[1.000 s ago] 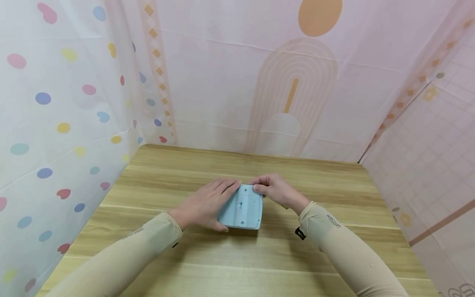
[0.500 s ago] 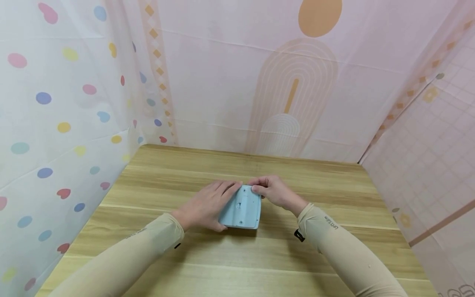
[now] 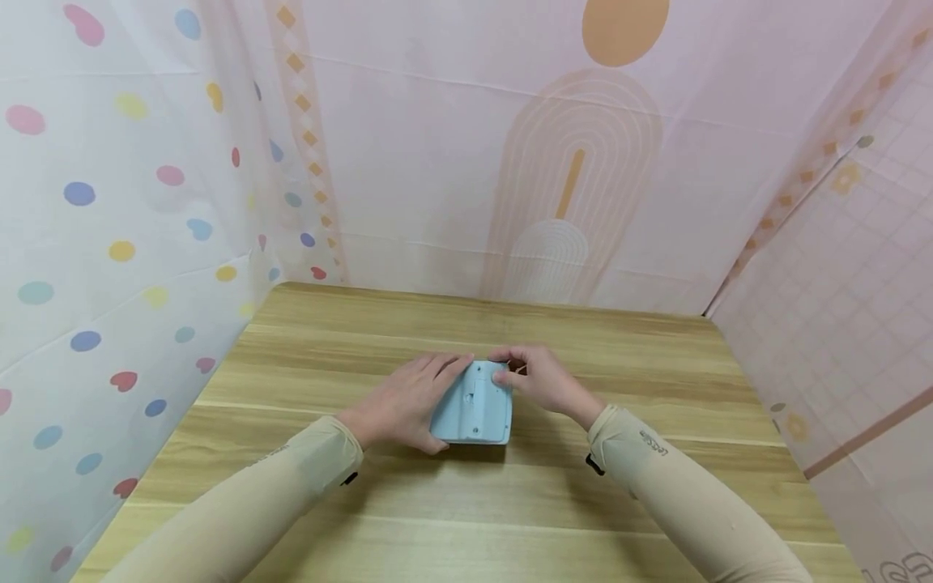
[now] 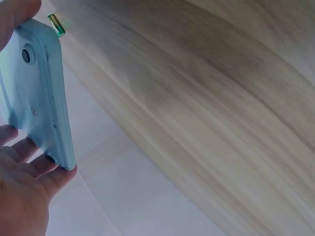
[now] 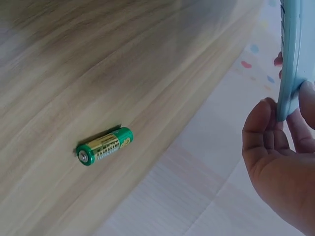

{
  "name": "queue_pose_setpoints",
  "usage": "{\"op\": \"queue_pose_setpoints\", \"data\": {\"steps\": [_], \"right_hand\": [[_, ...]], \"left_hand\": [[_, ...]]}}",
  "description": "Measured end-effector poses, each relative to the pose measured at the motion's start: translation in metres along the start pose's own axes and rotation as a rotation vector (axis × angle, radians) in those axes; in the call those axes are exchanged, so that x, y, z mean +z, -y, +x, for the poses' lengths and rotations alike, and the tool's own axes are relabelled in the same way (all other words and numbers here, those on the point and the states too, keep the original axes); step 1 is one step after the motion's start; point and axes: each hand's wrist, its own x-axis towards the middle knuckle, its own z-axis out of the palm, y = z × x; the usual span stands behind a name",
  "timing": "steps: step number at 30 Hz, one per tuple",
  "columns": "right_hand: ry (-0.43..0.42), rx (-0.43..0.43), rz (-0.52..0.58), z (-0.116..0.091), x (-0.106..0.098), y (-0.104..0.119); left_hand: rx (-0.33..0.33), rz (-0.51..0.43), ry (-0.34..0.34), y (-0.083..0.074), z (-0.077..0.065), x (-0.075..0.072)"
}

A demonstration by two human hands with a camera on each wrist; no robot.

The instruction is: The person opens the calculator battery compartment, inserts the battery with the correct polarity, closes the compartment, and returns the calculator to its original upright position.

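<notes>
A light-blue calculator (image 3: pixel 487 409) is held off the table with its back towards me; small screws and a slot show on that back. My left hand (image 3: pixel 408 402) grips its left side, thumb at the near edge and fingers over the far edge. At the far right corner my right hand (image 3: pixel 548 380) pinches the case, thumb on the back and fingers behind. The right wrist view shows the calculator's edge (image 5: pixel 290 64) with bumps like keys on its far face. One green and gold battery (image 5: pixel 104 145) lies on the table below the right hand.
A wood-grain table (image 3: pixel 466 518) lies under both hands. Patterned curtains hang behind it, with a dotted curtain (image 3: pixel 131 194) on the left and a checked one (image 3: pixel 860 308) on the right. The left wrist view also shows the battery (image 4: pixel 56 25).
My right thumb has slid slightly down onto the back, and a gap shows between it and the index finger. The calculator has shifted slightly; my left hand keeps its grip.
</notes>
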Motion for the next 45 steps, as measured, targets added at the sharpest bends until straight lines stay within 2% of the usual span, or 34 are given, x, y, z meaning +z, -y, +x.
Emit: {"op": "queue_pose_setpoints", "data": {"steps": [5,15,25,29,37,45], "right_hand": [[-0.005,-0.055,-0.074,-0.004,0.001,0.002],[-0.024,-0.101,-0.207,-0.01,0.003,0.005],[-0.023,-0.122,-0.272,-0.013,0.005,0.004],[0.007,-0.143,-0.287,-0.014,0.005,0.003],[0.125,-0.189,-0.39,-0.018,0.004,-0.001],[0.17,-0.187,-0.577,-0.021,0.011,-0.004]], "left_hand": [[-0.021,-0.026,0.022,0.001,0.001,0.0],[-0.039,-0.048,0.037,0.001,0.0,-0.001],[-0.048,-0.055,0.057,0.001,-0.001,-0.002],[-0.056,-0.071,0.056,0.002,-0.002,0.0],[-0.094,-0.114,0.073,0.005,0.0,0.003],[-0.103,-0.134,0.082,0.01,0.004,0.008]]}}
